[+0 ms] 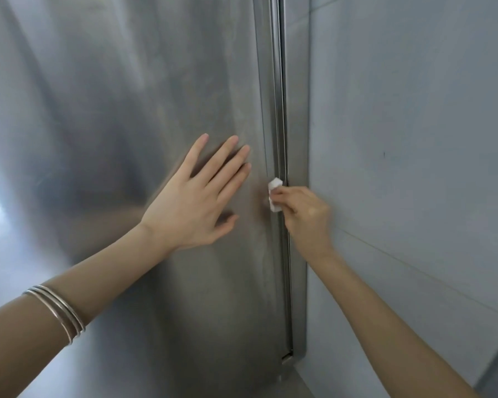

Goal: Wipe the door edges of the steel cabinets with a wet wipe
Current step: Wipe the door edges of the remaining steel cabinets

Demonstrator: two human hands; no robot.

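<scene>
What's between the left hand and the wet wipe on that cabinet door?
Only bare steel door, seen in the head view. The left hand lies flat on it; the right hand pinches the wet wipe at the door edge.

No readable txt, labels or nos. on steel cabinet door (121,81).

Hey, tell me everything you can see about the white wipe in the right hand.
The wipe is small and white, bunched into a folded wad, and looks soft like tissue or thin cloth. Whether it is wet cannot be told. The right hand pinches it at the fingertips and covers its right side. It sits against the door edge of the steel cabinet, next to the vertical groove, roughly halfway up the visible edge.
</scene>
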